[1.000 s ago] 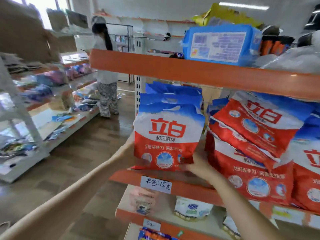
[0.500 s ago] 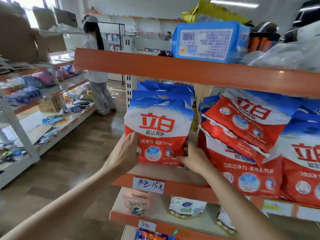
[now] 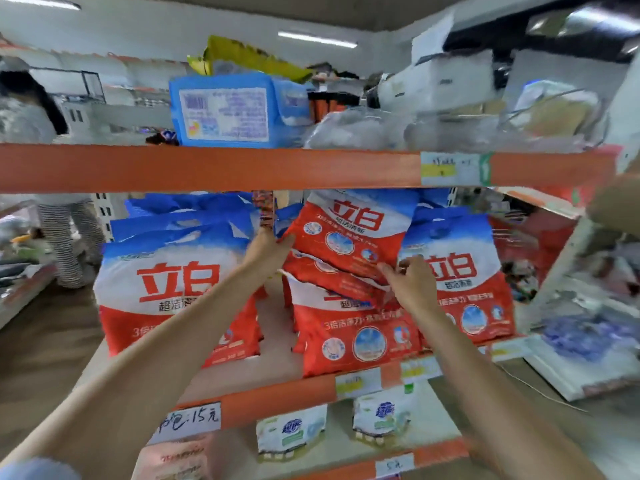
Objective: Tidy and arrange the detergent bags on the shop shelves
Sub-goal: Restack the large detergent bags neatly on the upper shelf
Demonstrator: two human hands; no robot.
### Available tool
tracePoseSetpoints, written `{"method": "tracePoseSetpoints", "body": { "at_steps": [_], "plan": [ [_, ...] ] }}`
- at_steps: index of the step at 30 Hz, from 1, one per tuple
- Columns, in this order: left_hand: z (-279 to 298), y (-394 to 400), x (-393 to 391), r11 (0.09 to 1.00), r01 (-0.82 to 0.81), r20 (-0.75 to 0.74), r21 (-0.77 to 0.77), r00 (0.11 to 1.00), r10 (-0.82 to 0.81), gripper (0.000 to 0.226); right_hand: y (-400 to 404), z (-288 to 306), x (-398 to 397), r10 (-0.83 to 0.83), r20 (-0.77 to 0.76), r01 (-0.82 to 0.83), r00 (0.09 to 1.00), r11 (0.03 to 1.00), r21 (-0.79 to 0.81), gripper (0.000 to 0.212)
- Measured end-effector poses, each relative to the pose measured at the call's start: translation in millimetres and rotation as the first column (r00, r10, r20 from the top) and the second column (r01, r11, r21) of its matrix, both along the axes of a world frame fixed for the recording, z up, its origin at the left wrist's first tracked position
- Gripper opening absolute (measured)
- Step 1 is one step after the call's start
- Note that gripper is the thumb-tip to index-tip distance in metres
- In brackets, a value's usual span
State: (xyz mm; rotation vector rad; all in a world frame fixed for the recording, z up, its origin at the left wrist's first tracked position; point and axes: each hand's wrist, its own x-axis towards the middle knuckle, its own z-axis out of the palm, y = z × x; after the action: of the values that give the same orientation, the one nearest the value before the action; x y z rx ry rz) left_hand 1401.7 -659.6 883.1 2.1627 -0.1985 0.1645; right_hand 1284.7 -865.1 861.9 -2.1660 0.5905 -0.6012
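- Far left, a person [image 3: 65, 237] in striped trousers stands in the aisle.
- Left bag [image 3: 166, 289] stands upright on the middle shelf [image 3: 294, 393], more blue-topped ones stacked behind it.
- Left hand [image 3: 266, 252] has its grip pinching the left edge of the tilted bag [image 3: 353, 230].
- That tilted bag lies slanted on top of the middle bags [image 3: 356, 327].
- Right hand [image 3: 408, 282], grip curled on the tilted bag's lower right corner.
- Right bag [image 3: 460, 278] stands upright just beside it.
- Blue pack [image 3: 232, 109] sits on the top shelf [image 3: 207, 168].
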Motion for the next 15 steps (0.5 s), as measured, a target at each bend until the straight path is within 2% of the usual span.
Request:
{"method": "tracePoseSetpoints", "body": {
  "at_steps": [3, 5, 6, 8, 10, 12, 15],
  "plan": [
    [2, -8, -2, 0.962, 0.012, -0.086, -0.273, 0.996, -0.036, 0.018, -8, -3, 8, 0.045, -0.116, -0.029, 0.992, 0.99, 0.136, 0.053],
    [1, -4, -7, 0.941, 0.0, -0.127, -0.339, 0.991, -0.046, 0.013, -6, 1, 5, 0.084, -0.081, -0.061, 0.993, 0.967, 0.245, 0.046],
    [2, 2, -10, 0.93, 0.009, -0.159, -0.368, 0.985, -0.072, 0.015, -5, 6, -2, 0.118, -0.046, -0.095, 0.992, 0.929, 0.357, 0.04],
    [2, 18, -21, 0.91, 0.036, -0.222, -0.413, 0.965, -0.139, 0.019, -4, 12, -20, 0.233, -0.008, -0.176, 0.972, 0.755, 0.632, 0.028],
    [-2, 39, -37, 0.896, 0.031, -0.294, -0.443, 0.939, -0.177, 0.015, 1, 14, -36, 0.37, 0.017, -0.249, 0.929, 0.59, 0.768, 0.017],
    [-10, 61, -55, 0.9, 0.023, -0.366, -0.436, 0.909, -0.2, 0.015, 14, 14, -44, 0.478, 0.038, -0.326, 0.878, 0.536, 0.779, 0.01],
    [-23, 98, -80, 0.959, 0.018, -0.398, -0.281, 0.907, -0.133, 0.026, 49, 4, -40, 0.62, 0.018, -0.435, 0.784, 0.529, 0.729, 0.028]
  ]
}}
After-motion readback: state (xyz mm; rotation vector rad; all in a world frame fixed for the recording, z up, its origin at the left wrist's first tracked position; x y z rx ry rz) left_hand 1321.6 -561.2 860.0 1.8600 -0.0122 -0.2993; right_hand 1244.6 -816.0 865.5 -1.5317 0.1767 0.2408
